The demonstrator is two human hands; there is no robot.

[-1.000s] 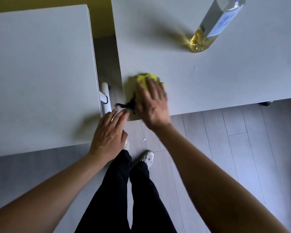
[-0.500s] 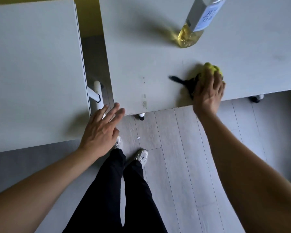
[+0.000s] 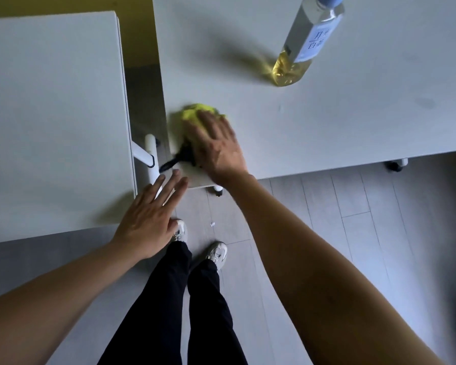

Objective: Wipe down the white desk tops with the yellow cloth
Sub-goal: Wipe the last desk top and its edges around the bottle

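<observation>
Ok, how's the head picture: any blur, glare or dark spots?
Head view: the right hand and cloth are motion-blurred; the bottle throws a long shadow leftward and a yellow glow on the desk; wide-angle bending at the edges; the floor is dim.

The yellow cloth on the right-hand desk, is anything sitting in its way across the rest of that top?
Yes, one thing: a clear bottle of yellowish liquid stands on the far part of the right desk, beyond the yellow cloth under the right hand. The near strip looks bare.
</observation>
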